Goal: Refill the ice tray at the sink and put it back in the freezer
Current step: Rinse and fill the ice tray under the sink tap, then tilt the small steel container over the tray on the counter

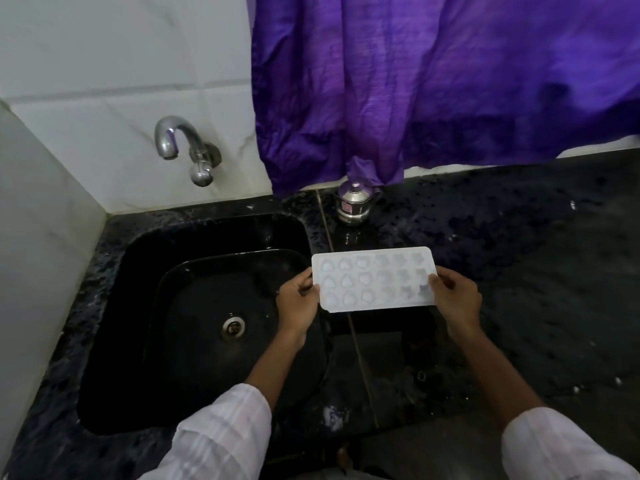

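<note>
A white ice tray [375, 279] with several small moulded cells is held level above the counter, just right of the black sink [145, 258]. My left hand [297, 303] grips its left short edge, thumb on top. My right hand [454, 299] grips its right short edge the same way. The cells look pale; I cannot tell whether they hold water. A chrome tap [180, 143] sticks out of the white tiled wall above the sink's back left, with no water running from it.
A black speckled stone counter [519, 271] runs to the right, wet in places. A small steel lidded pot [354, 206] stands at the back by the wall. A purple curtain [433, 81] hangs above it. A white tiled side wall [41, 237] closes the left.
</note>
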